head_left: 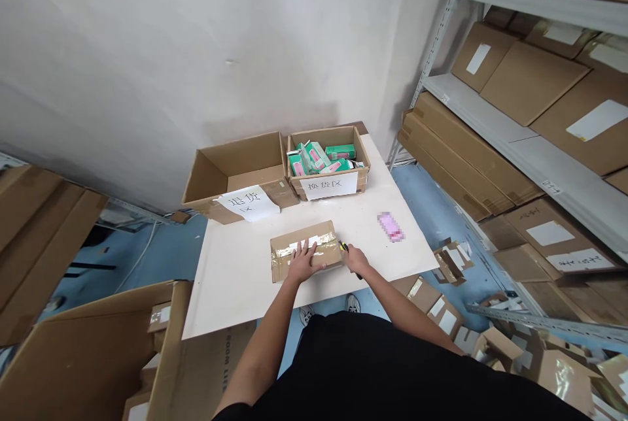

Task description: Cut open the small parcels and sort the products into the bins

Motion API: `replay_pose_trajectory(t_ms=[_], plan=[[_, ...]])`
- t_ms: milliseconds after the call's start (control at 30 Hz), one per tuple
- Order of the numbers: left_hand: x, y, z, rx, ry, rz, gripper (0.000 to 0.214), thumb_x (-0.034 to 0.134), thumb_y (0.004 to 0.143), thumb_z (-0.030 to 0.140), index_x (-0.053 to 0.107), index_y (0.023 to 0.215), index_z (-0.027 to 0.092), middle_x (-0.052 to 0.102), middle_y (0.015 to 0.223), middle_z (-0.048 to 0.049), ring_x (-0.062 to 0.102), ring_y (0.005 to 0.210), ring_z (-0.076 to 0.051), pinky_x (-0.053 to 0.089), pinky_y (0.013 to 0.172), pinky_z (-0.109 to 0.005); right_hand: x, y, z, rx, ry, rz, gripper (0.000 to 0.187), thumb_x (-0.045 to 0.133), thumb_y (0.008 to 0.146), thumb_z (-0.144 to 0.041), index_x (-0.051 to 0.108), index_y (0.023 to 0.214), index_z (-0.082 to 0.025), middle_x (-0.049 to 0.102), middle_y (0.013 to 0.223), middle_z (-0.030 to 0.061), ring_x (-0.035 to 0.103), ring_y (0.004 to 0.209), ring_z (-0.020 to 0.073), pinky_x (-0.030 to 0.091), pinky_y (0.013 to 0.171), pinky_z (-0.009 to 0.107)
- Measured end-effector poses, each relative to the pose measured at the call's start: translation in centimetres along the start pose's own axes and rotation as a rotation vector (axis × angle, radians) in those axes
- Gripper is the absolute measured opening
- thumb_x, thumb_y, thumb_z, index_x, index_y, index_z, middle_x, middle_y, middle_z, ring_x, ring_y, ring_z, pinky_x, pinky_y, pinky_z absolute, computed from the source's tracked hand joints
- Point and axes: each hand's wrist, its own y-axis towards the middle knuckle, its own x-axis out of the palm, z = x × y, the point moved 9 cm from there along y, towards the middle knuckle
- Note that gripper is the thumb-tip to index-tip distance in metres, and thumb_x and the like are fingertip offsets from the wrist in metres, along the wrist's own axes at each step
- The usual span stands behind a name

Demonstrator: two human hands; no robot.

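Note:
A small taped cardboard parcel (304, 246) lies on the white table (235, 277). My left hand (303, 262) rests flat on its top, fingers spread. My right hand (355, 260) is closed round a utility knife (345, 248) with a yellow and black handle, held against the parcel's right end.
At the table's back stand an empty open carton (235, 172) and a carton of green and pink boxes (328, 161), each with a paper label. A pink blurred item (391, 226) lies at the right. Shelves of cartons (530, 101) stand right, with more cartons on the floor.

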Motion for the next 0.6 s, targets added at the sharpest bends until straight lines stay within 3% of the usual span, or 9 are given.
replay_pose_trajectory(t_ms=[233,433,600], plan=[[-0.2,-0.2,0.2,-0.002,0.003,0.014,0.101,0.05,0.087,0.085,0.021,0.169,0.033,0.008,0.178,-0.0072,0.002,0.164,-0.038,0.014,0.129,-0.056,-2.2,1.4,-2.5,-0.03,-0.119,-0.001,0.031,0.047,0.107,-0.034,0.065,0.124,-0.015,0.077,0.111,0.016,0.077,0.075,0.0221,0.052,0.066,0.028],[0.1,-0.2,0.1,0.002,-0.022,0.028,0.101,0.049,0.087,0.086,0.023,0.169,0.032,0.009,0.178,-0.0073,0.0,0.163,-0.038,0.012,0.13,-0.057,-2.2,1.0,-2.4,-0.042,-0.13,-0.04,0.031,0.049,0.105,-0.033,0.065,0.125,-0.015,0.077,0.113,0.0158,0.076,0.072,0.0211,0.05,0.061,0.026],[0.5,0.0,-0.1,0.02,-0.052,0.041,0.103,0.048,0.086,0.087,0.024,0.169,0.032,0.01,0.178,-0.0063,0.0,0.163,-0.04,0.011,0.129,-0.058,-1.8,0.6,-2.0,-0.032,-0.133,-0.071,0.03,0.048,0.106,-0.031,0.064,0.123,-0.014,0.076,0.113,0.0159,0.071,0.057,0.0166,0.046,0.055,0.025]])
